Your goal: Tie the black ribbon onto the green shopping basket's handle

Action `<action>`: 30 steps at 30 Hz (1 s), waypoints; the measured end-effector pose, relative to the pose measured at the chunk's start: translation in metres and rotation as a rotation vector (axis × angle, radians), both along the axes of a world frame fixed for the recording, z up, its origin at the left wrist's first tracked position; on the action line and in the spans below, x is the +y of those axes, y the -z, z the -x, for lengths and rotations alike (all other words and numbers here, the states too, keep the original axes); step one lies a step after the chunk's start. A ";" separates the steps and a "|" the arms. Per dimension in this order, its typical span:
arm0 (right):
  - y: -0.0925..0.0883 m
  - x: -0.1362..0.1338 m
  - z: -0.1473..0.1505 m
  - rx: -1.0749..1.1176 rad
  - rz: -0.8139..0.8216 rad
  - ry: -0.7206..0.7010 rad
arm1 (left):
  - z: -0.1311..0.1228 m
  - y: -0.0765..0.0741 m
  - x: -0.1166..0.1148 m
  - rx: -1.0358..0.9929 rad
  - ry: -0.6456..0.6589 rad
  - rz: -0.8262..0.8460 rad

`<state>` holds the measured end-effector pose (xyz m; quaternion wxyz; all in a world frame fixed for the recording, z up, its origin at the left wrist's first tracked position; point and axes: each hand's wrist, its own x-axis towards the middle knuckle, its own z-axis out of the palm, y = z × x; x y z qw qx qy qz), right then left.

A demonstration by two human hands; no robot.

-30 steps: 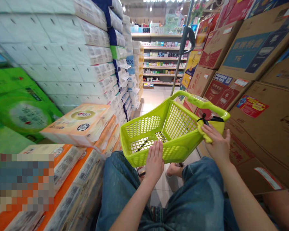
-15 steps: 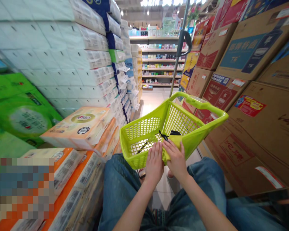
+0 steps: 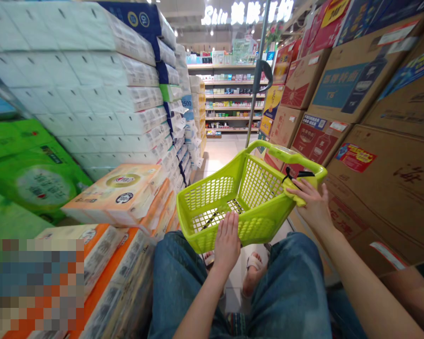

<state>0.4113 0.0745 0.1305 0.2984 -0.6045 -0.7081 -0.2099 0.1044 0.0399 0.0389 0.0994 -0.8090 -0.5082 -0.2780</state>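
Low in the near centre, a lime-green plastic shopping basket [image 3: 212, 194] is steadied by the left hand [image 3: 228, 241], its fingers spread flat on the near wall. At the right rim, a yellow cloth [image 3: 296, 194] with a black cord [image 3: 294, 175] is gripped by the right hand [image 3: 313, 207], fingers closed around it; that flat left brace appears well placed for keeping the basket steady.
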 end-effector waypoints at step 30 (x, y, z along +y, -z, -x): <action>0.008 -0.017 0.070 0.417 -0.117 -0.402 | 0.094 -0.003 0.040 -0.110 0.078 -0.037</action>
